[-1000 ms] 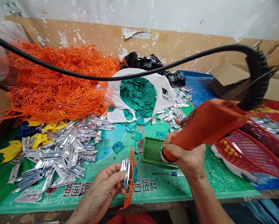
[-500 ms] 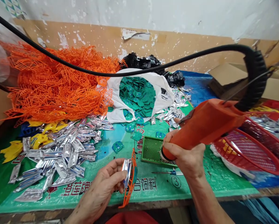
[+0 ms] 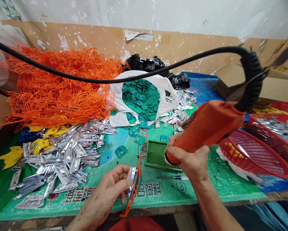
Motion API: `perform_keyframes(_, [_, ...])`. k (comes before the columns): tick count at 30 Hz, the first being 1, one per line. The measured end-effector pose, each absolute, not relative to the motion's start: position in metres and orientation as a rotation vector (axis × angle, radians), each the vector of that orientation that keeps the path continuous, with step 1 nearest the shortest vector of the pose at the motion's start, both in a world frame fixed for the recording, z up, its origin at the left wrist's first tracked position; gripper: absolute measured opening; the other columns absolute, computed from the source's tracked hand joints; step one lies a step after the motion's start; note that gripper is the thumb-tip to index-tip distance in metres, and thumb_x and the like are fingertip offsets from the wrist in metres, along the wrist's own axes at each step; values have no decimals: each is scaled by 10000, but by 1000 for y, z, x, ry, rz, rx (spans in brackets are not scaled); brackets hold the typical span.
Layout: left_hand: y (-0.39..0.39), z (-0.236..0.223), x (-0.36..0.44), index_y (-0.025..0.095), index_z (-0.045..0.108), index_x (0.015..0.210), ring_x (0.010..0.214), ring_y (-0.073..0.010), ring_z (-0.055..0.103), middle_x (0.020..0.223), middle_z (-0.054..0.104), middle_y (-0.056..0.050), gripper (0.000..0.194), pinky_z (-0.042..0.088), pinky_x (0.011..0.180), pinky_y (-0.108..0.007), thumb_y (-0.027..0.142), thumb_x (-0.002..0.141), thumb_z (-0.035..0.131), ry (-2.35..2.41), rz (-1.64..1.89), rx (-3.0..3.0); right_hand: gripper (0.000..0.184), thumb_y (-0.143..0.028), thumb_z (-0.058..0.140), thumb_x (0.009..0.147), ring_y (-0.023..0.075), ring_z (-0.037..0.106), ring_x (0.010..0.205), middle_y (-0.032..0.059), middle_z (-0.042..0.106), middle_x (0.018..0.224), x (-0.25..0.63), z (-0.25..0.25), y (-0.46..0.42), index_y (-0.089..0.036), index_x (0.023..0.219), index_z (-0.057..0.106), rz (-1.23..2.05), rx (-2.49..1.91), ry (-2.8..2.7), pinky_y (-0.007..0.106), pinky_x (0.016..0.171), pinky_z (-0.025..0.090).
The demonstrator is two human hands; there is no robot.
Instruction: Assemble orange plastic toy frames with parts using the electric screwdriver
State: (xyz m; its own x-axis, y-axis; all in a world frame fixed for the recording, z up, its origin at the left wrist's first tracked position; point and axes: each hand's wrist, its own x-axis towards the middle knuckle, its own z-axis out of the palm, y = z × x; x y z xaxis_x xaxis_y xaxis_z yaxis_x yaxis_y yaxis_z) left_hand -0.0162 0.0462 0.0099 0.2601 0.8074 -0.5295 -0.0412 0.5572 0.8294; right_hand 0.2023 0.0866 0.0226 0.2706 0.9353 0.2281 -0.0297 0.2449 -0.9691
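Down at 7 o'clock, the person's left hand [image 3: 111,189] pinches a shiny silver piece [image 3: 132,179] between thumb and fingers, with a skinny orange frame [image 3: 130,204] right up against it. At 4 o'clock, the right hand [image 3: 193,162] is wrapped around a big orange tool [image 3: 206,125], its nose at the green tray [image 3: 155,153] near 5 o'clock. A thin screwdriver [image 3: 166,177] lies just below the tray. Lots of silver pieces [image 3: 69,160] sit in a heap at 8 o'clock.
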Motion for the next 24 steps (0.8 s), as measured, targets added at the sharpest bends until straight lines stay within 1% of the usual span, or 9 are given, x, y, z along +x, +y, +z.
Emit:
perform_keyframes(5, [45,11,-16,177,560,774,453,-79,465,602,540,60,228,455,411,-205,307,626,675,1207,721,770,127,-180,781,636,156,575,600,-1,639,682,206,30,89,-208,705,678,828,-1086,-1070,318,543,482])
perform_keyframes(9, [42,6,-14,184,539,767,457,-71,489,631,551,63,178,484,434,-206,248,631,634,1192,752,757,109,-165,754,618,150,580,577,-15,611,638,201,49,88,-190,645,652,858,-1012,-1032,309,536,494])
perform_keyframes(11, [42,2,-12,190,527,761,442,-70,496,609,550,68,144,478,432,-200,230,648,607,1182,733,791,148,-154,744,608,152,578,561,-19,605,635,194,61,84,-196,727,667,896,-956,-1001,308,517,501])
perform_keyframes(13, [44,0,-9,194,514,737,407,-64,483,561,529,80,112,445,405,-184,221,658,589,1174,711,846,306,-135,726,622,162,582,572,-23,610,656,186,70,77,-226,909,670,955,-883,-984,307,499,506])
perform_keyframes(15, [47,-1,-7,196,506,725,375,-59,458,523,524,85,110,401,372,-172,239,664,587,1161,705,877,452,-125,708,659,172,590,604,-28,614,681,176,76,69,-278,1077,626,1035,-807,-994,309,503,518])
perform_keyframes(16, [48,0,-6,196,504,726,367,-59,451,511,528,84,117,387,364,-170,254,668,588,1155,703,885,496,-129,705,680,175,595,625,-29,618,693,171,77,64,-306,1131,600,1076,-786,-1008,319,528,531])
perform_keyframes(20, [52,4,-5,194,503,752,367,-67,465,496,548,77,159,362,362,-171,307,693,598,1158,680,947,593,-174,751,699,152,592,643,-47,629,706,155,76,52,-368,1218,541,1166,-751,-1060,331,654,548])
perform_keyframes(24, [52,4,-5,199,490,781,340,-64,433,485,526,91,178,330,340,-170,330,708,585,1155,658,995,599,-188,768,693,132,582,632,-54,626,715,146,71,50,-368,1213,532,1208,-727,-1069,311,674,533])
